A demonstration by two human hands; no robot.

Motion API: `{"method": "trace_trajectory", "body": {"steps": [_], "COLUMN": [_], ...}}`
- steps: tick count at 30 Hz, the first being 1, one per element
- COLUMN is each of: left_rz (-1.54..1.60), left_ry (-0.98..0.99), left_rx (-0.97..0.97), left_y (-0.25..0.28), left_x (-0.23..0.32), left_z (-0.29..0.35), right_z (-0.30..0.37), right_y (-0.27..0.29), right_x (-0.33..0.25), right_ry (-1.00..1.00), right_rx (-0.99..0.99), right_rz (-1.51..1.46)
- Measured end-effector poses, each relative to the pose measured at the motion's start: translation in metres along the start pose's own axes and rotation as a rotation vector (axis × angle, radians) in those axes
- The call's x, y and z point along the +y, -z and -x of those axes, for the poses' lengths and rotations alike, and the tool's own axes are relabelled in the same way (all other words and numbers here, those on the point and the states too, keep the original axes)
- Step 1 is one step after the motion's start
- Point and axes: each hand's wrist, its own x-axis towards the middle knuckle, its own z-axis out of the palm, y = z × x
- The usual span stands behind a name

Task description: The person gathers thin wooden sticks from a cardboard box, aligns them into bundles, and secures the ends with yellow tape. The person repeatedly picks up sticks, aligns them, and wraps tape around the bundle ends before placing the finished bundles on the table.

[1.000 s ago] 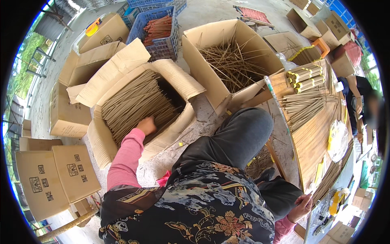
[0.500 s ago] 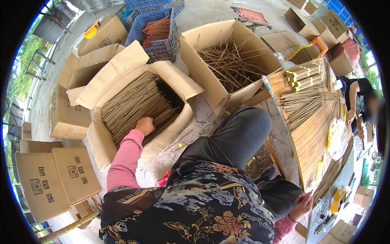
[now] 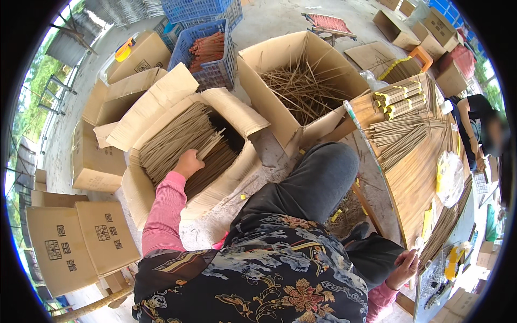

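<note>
My left hand (image 3: 188, 163) is closed around a bunch of thin brown sticks (image 3: 209, 144), which look like incense sticks. Their pale ends poke out past my fingers, raised above the other sticks (image 3: 175, 139) packed in the open cardboard box (image 3: 139, 188). Beside the edge of the wooden table (image 3: 401, 180), my right hand (image 3: 405, 271) has its fingers pinched together; what they hold, if anything, is too small to make out. On that table lie loose brown sticks (image 3: 396, 137) and several bundles (image 3: 398, 97) with yellow bands.
A second box (image 3: 253, 89) holds tangled sticks. Behind stands a blue crate (image 3: 215, 75) of reddish sticks. Closed cartons (image 3: 105, 237) are at the left, and a low stool (image 3: 331, 24) stands at the back. A clear plastic bag (image 3: 449, 180) lies on the table; another person (image 3: 474, 121) is beyond it.
My left hand has lifted slightly and now holds a raised bunch of sticks, leaving darker sticks showing at the box's right side. My right hand has barely moved.
</note>
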Motion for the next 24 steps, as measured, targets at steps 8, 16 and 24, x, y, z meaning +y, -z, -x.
{"method": "trace_trajectory", "body": {"steps": [8, 16, 24], "left_rz": [0.675, 1.135, 1.596], "left_ry": [-0.008, -0.142, -0.402], "left_rx": [0.031, 0.275, 0.249], "left_y": [0.080, 0.148, 0.197], "left_x": [0.059, 0.075, 0.110], "left_z": [0.004, -0.008, -0.024], "right_z": [0.003, 0.004, 0.000], "right_y": [0.001, 0.003, -0.005], "right_x": [0.005, 0.011, 0.005], "right_ry": [-0.006, -0.022, -0.056], "right_rx": [0.022, 0.053, 0.045], "right_rz": [-0.006, -0.056, -0.079]}}
